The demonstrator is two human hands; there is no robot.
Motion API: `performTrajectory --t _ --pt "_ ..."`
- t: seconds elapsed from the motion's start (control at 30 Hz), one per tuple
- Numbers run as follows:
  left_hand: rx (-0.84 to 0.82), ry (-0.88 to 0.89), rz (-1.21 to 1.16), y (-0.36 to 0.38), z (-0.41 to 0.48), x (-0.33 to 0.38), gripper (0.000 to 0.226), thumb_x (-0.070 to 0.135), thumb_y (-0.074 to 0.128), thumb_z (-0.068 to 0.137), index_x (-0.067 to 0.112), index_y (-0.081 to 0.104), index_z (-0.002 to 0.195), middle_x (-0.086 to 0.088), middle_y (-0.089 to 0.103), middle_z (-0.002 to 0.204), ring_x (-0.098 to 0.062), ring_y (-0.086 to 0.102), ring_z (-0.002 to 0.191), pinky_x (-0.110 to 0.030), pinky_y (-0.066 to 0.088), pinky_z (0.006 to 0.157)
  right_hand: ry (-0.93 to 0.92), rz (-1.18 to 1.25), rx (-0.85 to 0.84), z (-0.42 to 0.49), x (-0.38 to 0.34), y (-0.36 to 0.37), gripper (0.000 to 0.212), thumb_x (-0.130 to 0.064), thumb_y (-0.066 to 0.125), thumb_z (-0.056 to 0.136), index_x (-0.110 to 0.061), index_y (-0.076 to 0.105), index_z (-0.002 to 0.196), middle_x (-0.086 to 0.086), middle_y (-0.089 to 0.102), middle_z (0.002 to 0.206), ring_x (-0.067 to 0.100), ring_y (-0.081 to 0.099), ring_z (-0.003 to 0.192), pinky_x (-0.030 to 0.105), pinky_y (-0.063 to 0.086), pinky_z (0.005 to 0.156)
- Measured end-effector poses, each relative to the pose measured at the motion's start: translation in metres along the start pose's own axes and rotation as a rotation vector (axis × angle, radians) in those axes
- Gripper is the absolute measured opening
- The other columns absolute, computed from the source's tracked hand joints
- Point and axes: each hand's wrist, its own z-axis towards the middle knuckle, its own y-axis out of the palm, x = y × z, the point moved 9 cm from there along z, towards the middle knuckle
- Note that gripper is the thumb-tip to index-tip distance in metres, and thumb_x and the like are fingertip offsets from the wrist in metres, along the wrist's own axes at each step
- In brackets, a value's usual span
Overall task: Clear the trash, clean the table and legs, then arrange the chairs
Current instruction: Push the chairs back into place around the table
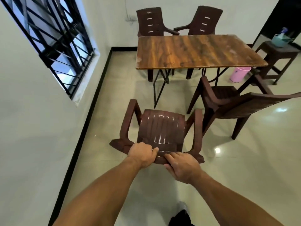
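Observation:
A brown plastic armchair (160,128) stands on the floor in front of me, its seat facing the table. My left hand (141,154) and my right hand (182,167) both grip the top edge of its backrest. The wooden table (195,51) with black folding legs stands beyond it, its top bare. Two more brown chairs (150,22) (203,20) stand side by side at the table's far side. Another brown chair (228,103) stands to my right of the held one, near the table's front right corner.
A pink bin (239,74) sits on the floor beside the table's right end. A brown stool (276,59) at the far right carries a light blue basket (280,39). A white wall with a barred window (53,43) runs along the left.

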Motion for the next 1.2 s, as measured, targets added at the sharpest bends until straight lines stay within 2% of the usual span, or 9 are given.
performTrajectory --t 0.13,0.27,0.37,0.5,0.7,0.87,0.97,1.07,1.2 --pt "0.112 -0.044 -0.071 -0.004 0.026 0.018 0.062 0.056 0.017 0.101 0.022 0.068 0.098 -0.003 0.073 0.1 -0.024 0.062 0.095 -0.044 0.043 0.09 -0.021 -0.009 -0.081 0.015 0.068 0.002 0.058 -0.066 0.021 0.099 -0.024 0.058 0.115 0.0 0.067 0.096 0.025 0.065 0.079 0.04 0.053 0.066" --pt "0.116 0.03 -0.092 -0.026 0.085 0.063 0.064 0.066 0.012 0.097 0.026 0.062 0.098 0.001 0.069 0.101 -0.021 0.059 0.097 -0.044 0.04 0.099 -0.043 -0.005 -0.114 0.035 0.164 -0.004 0.06 -0.073 0.022 0.095 -0.027 0.057 0.11 -0.004 0.065 0.096 0.021 0.064 0.083 0.039 0.051 0.073" --pt "0.117 0.079 -0.118 -0.042 0.131 0.095 0.068 0.068 0.01 0.096 0.027 0.06 0.119 0.004 0.066 0.119 -0.017 0.056 0.116 -0.048 0.026 0.117 0.04 -0.03 -0.139 0.049 0.238 -0.01 0.078 -0.087 0.011 0.084 -0.03 0.058 0.11 -0.007 0.064 0.096 0.017 0.062 0.088 0.035 0.048 0.078" --pt "0.13 0.08 -0.106 -0.064 0.203 0.127 0.071 0.066 0.013 0.097 0.025 0.039 0.149 0.004 0.044 0.152 -0.016 0.035 0.143 -0.053 0.012 0.123 0.159 -0.023 -0.138 0.078 0.331 -0.012 0.091 -0.097 0.01 0.074 -0.033 0.06 0.115 -0.008 0.064 0.105 0.017 0.058 0.1 0.037 0.043 0.095" --pt "0.025 0.215 -0.001 -0.079 0.269 0.132 0.057 0.057 0.02 0.102 0.032 0.029 0.153 0.0 0.027 0.162 -0.02 0.016 0.152 -0.051 0.001 0.125 0.254 0.016 -0.098 0.112 0.392 -0.016 0.103 -0.102 0.005 0.066 -0.029 0.065 0.107 -0.005 0.066 0.103 0.019 0.058 0.098 0.036 0.041 0.094" --pt "-0.119 0.051 -0.026 -0.09 0.308 0.094 0.054 0.053 0.024 0.104 0.04 0.017 0.156 -0.005 0.004 0.168 -0.026 -0.01 0.155 -0.059 -0.012 0.12 0.316 0.093 -0.127 0.158 0.398 -0.016 0.101 -0.102 0.013 0.066 -0.028 0.066 0.11 -0.005 0.064 0.107 0.018 0.054 0.104 0.038 0.039 0.101" --pt "-0.16 0.041 -0.039 -0.097 0.328 0.09 0.062 0.061 0.024 0.1 0.034 0.02 0.156 -0.005 0.017 0.166 -0.024 0.001 0.155 -0.057 -0.009 0.122 0.33 0.136 -0.149 0.173 0.408 -0.016 0.092 -0.099 0.024 0.068 -0.029 0.066 0.112 -0.007 0.063 0.11 0.016 0.053 0.108 0.037 0.037 0.103" --pt "-0.156 0.149 -0.06 -0.105 0.351 0.126 0.073 0.068 0.028 0.094 0.025 0.03 0.154 -0.005 0.036 0.156 -0.024 0.023 0.149 -0.052 0.007 0.124 0.252 0.249 -0.144 0.173 0.414 -0.016 0.078 -0.089 0.039 0.074 -0.028 0.063 0.117 -0.008 0.061 0.114 0.014 0.05 0.11 0.037 0.039 0.104" --pt "-0.121 0.293 -0.166 -0.118 0.387 0.201 0.059 0.048 0.045 0.089 0.019 0.045 0.14 -0.007 0.054 0.136 -0.027 0.05 0.127 -0.043 0.038 0.11 0.239 0.331 -0.037 0.16 0.454 -0.022 0.071 -0.072 0.054 0.08 -0.022 0.057 0.13 -0.005 0.057 0.133 0.015 0.046 0.128 0.035 0.038 0.11"
